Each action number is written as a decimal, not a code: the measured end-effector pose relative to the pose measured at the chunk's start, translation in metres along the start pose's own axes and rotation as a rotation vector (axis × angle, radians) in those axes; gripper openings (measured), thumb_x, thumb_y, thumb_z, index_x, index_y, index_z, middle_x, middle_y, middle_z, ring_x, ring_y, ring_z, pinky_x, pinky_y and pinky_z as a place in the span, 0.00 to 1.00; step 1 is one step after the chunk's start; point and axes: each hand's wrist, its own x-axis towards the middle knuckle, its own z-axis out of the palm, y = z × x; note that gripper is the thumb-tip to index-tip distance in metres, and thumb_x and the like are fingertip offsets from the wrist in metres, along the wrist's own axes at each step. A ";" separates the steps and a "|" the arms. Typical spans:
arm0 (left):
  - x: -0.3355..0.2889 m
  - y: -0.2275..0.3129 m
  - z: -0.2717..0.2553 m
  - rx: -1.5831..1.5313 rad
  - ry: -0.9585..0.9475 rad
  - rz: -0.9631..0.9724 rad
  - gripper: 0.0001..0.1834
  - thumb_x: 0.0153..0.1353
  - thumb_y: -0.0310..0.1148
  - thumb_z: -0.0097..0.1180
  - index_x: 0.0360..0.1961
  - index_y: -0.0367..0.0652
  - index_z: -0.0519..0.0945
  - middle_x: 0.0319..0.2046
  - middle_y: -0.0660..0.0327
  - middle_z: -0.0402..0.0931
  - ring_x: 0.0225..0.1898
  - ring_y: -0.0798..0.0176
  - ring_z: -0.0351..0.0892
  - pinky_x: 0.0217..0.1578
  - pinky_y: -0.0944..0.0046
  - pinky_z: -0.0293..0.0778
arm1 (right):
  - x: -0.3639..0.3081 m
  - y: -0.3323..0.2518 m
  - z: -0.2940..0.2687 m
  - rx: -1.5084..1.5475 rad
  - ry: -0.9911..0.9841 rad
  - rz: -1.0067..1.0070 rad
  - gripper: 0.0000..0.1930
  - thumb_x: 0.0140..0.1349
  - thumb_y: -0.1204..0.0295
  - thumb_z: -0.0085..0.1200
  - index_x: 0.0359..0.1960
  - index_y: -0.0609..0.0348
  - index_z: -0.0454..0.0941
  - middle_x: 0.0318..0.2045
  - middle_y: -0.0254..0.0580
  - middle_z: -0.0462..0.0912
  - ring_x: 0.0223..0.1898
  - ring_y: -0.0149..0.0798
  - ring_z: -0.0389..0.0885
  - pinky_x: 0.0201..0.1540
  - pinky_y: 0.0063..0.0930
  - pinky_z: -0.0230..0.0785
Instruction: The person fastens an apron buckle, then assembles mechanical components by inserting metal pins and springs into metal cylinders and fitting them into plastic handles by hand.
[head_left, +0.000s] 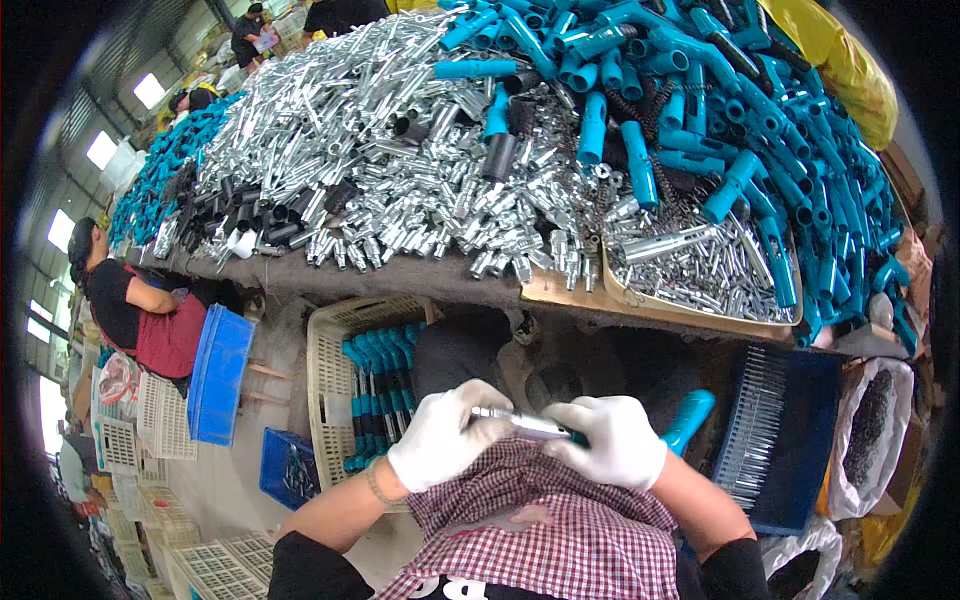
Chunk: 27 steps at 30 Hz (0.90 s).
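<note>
In front of my checked apron I hold a teal-handled tool with a silver metal barrel (532,424). My left hand (448,435), in a white glove, is closed round the narrow silver end. My gloved right hand (612,442) grips it where the metal meets a dark teal part. Beyond the right hand sticks out a curved teal handle (690,420), seemingly of the same tool; the glove hides the join. To the left stands a cream crate (325,375) with several similar teal and silver tools lined up inside.
The bench ahead bears heaped silver metal parts (340,110), teal handles (700,110) and a tray (665,312) of small pins. At right are a blue bin (800,450) with metal rods and a white sack (880,430). A person (140,300) sits at left by blue crates (220,370).
</note>
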 end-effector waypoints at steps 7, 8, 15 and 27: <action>0.005 -0.007 0.000 -0.174 -0.082 0.109 0.13 0.60 0.36 0.61 0.41 0.39 0.80 0.35 0.54 0.80 0.35 0.55 0.82 0.37 0.61 0.77 | -0.001 0.025 0.005 0.448 -0.183 0.052 0.22 0.61 0.52 0.60 0.45 0.59 0.82 0.25 0.40 0.83 0.23 0.35 0.81 0.26 0.30 0.72; 0.007 -0.001 -0.007 -0.067 -0.189 0.275 0.11 0.58 0.32 0.61 0.41 0.40 0.81 0.35 0.55 0.80 0.34 0.53 0.81 0.38 0.60 0.77 | -0.001 0.031 0.000 0.821 -0.399 0.189 0.24 0.63 0.51 0.58 0.46 0.62 0.82 0.25 0.36 0.82 0.23 0.30 0.80 0.26 0.27 0.71; 0.015 0.023 -0.025 0.073 -0.223 0.123 0.24 0.55 0.42 0.65 0.49 0.40 0.79 0.43 0.51 0.79 0.44 0.49 0.81 0.43 0.58 0.77 | 0.006 0.028 0.010 0.440 -0.121 -0.041 0.26 0.61 0.50 0.59 0.46 0.62 0.82 0.32 0.50 0.85 0.31 0.46 0.85 0.36 0.37 0.76; 0.020 0.012 -0.025 0.150 -0.248 0.607 0.11 0.51 0.32 0.59 0.38 0.47 0.84 0.35 0.55 0.78 0.33 0.53 0.80 0.32 0.59 0.76 | 0.008 0.035 0.000 1.033 -0.608 0.163 0.26 0.66 0.51 0.56 0.53 0.63 0.80 0.22 0.29 0.77 0.23 0.20 0.73 0.23 0.16 0.63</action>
